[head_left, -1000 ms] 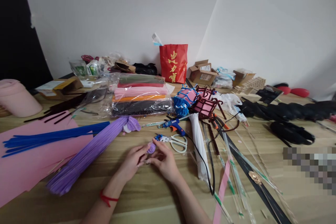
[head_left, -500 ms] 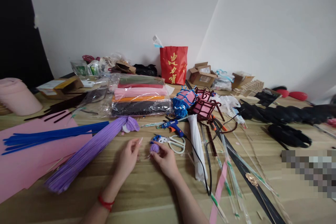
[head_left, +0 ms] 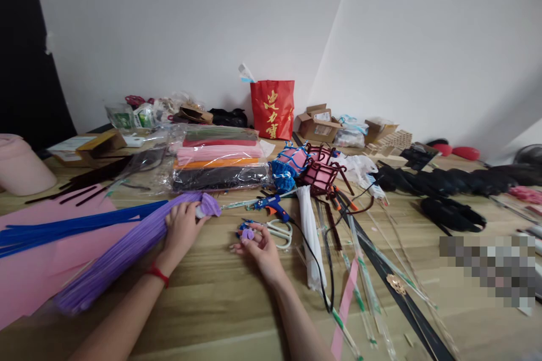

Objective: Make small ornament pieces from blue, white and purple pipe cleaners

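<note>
My left hand (head_left: 184, 225), with a red band at its wrist, lies over the upper end of a long purple bundle of stems (head_left: 122, 256), its fingers closed around it. Right of centre my right hand (head_left: 259, 248) pinches a small purple coil (head_left: 247, 234) between thumb and fingers. Just behind that hand are white-handled scissors (head_left: 280, 232) and a small blue piece. A blue glue gun (head_left: 273, 204) rests beyond the scissors. White stems (head_left: 311, 242) lie to the right of my right hand.
Bagged coloured stems (head_left: 220, 155) lie behind my hands, beside blue and dark-red framed pink lanterns (head_left: 319, 175). Pink sheets (head_left: 46, 271) and blue stems (head_left: 84, 220) are at left. A black cable (head_left: 311, 248) loops past the white stems. A red bag (head_left: 273, 110) stands at the back.
My left hand has moved left, away from my right hand, onto the purple bundle. My right hand still holds the purple coil, slightly turned. The whole view has shifted a little.
</note>
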Demonstrator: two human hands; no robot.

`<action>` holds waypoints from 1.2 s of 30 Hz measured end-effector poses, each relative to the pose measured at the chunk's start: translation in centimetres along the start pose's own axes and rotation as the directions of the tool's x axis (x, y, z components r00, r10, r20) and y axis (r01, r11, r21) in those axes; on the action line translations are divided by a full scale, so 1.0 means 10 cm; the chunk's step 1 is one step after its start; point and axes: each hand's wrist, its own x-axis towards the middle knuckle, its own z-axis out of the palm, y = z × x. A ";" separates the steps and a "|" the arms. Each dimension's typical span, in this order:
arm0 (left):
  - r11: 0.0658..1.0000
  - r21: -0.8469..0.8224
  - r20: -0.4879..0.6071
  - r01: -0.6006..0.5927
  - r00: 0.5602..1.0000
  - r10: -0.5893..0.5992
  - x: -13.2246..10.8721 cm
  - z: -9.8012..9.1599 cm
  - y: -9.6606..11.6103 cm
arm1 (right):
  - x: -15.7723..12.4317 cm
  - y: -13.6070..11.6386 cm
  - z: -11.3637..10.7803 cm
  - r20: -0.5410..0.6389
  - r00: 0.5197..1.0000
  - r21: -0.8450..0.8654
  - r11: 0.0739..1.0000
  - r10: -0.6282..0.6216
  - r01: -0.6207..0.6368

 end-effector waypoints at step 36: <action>-0.198 -0.806 0.553 0.558 0.829 0.085 -0.37 -0.63 0.16 | 0.02 -0.24 -0.10 -0.184 0.982 0.202 0.977 -0.034 0.071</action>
